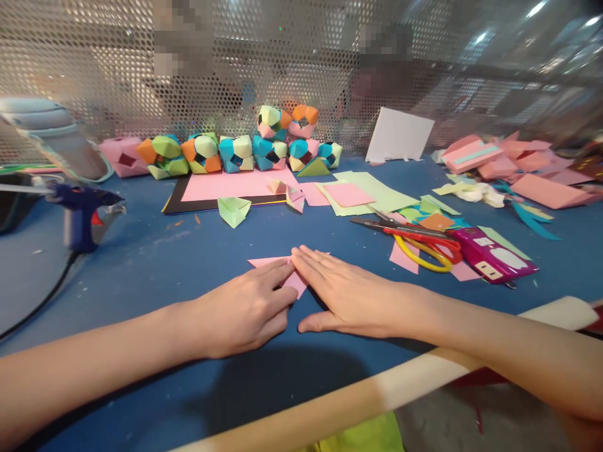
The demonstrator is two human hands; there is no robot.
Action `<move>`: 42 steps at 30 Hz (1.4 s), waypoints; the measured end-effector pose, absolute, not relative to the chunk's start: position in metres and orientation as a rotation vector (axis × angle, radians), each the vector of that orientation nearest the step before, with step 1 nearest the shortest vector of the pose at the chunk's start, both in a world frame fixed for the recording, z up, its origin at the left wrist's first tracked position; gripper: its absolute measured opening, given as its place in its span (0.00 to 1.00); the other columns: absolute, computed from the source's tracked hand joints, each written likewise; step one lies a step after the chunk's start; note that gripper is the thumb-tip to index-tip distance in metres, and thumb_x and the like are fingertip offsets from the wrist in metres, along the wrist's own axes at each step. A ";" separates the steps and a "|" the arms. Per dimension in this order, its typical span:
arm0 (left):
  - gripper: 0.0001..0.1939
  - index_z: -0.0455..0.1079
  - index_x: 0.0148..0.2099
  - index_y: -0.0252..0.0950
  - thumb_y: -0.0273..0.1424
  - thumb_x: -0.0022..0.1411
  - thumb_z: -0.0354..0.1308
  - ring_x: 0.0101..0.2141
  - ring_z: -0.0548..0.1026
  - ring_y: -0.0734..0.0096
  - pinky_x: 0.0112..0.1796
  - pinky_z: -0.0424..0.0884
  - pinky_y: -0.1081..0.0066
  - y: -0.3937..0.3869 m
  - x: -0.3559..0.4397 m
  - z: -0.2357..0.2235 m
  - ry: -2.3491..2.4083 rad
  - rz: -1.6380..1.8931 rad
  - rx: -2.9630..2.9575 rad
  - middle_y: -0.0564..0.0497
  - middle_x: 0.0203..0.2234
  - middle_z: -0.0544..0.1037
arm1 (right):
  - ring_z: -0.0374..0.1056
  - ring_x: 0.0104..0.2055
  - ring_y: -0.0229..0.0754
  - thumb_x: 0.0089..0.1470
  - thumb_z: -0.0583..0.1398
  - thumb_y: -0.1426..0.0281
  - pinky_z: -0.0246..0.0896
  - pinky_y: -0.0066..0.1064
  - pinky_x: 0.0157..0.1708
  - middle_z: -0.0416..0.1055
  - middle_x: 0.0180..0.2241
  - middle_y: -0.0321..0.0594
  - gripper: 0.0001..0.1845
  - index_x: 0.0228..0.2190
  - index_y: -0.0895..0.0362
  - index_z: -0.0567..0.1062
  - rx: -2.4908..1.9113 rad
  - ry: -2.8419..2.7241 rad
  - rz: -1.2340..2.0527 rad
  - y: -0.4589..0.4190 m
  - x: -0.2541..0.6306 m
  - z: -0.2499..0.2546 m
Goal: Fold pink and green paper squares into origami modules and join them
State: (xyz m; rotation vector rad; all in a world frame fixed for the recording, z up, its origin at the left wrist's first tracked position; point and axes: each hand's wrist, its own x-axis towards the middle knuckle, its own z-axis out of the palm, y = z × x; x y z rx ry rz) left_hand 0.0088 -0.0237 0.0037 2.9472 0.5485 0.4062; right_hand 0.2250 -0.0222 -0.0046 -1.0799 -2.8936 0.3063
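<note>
On my head feed, the pink paper [298,285] lies on the blue surface [164,270], partly under both hands. I have the left hand [254,304] on its left side, fingers bent and close together; I can't tell if they pinch it. The right hand [348,292] presses flat, fingers together, thumb spread away. Scissors [445,243] lie to the right, the glue gun [79,223] stands left, and paper balls [236,154] line the back.
</note>
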 end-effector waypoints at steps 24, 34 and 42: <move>0.10 0.68 0.34 0.34 0.29 0.64 0.46 0.39 0.70 0.55 0.42 0.71 0.54 -0.032 0.014 0.006 0.807 0.105 3.116 0.42 0.33 0.68 | 0.63 0.56 0.63 0.54 0.53 0.45 0.65 0.50 0.52 0.65 0.54 0.68 0.46 0.53 0.76 0.66 -0.925 -2.786 -0.213 -0.038 0.221 -0.014; 0.24 0.67 0.49 0.33 0.47 0.64 0.45 0.34 0.73 0.53 0.35 0.72 0.56 -0.039 0.009 0.018 1.257 -0.275 3.069 0.39 0.33 0.72 | 0.71 0.35 0.53 0.55 0.53 0.46 0.67 0.43 0.35 0.72 0.31 0.51 0.34 0.33 0.67 0.74 -1.142 -2.762 -0.343 -0.031 0.223 0.003; 0.25 0.69 0.45 0.33 0.49 0.65 0.43 0.34 0.75 0.52 0.35 0.72 0.55 -0.017 0.002 0.010 1.414 0.170 3.074 0.41 0.32 0.75 | 0.69 0.42 0.53 0.55 0.59 0.55 0.64 0.44 0.42 0.74 0.39 0.48 0.24 0.43 0.62 0.73 -1.184 -2.691 -0.151 -0.016 0.231 0.007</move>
